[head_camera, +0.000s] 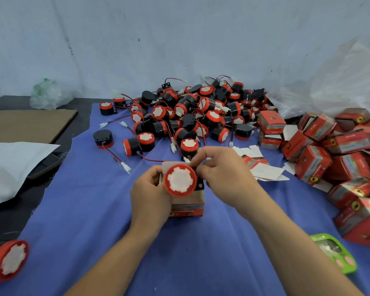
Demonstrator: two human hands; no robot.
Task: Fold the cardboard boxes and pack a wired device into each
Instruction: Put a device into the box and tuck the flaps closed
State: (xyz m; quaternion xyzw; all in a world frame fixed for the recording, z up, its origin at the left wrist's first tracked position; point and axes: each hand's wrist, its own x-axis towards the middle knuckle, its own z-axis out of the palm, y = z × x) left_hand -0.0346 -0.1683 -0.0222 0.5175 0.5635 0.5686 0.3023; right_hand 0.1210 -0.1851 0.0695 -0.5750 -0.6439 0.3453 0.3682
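Head view: near the middle of the blue cloth point(94, 210), the left hand point(152, 189) grips an upright red-and-white cardboard box point(187, 207) by its left wall. A round black wired device point(180, 180) with a red rim and white centre sits tilted in the box's open top, only partly in. The right hand point(224, 178) pinches at the device's far edge, probably on its wire, though that is hidden. To seat it well, tuck the wire down first, then press the device level while the left hand steadies the box. A heap of loose devices point(190, 112) lies toward the cloth's far edge; packed boxes point(329, 150) crowd its right edge.
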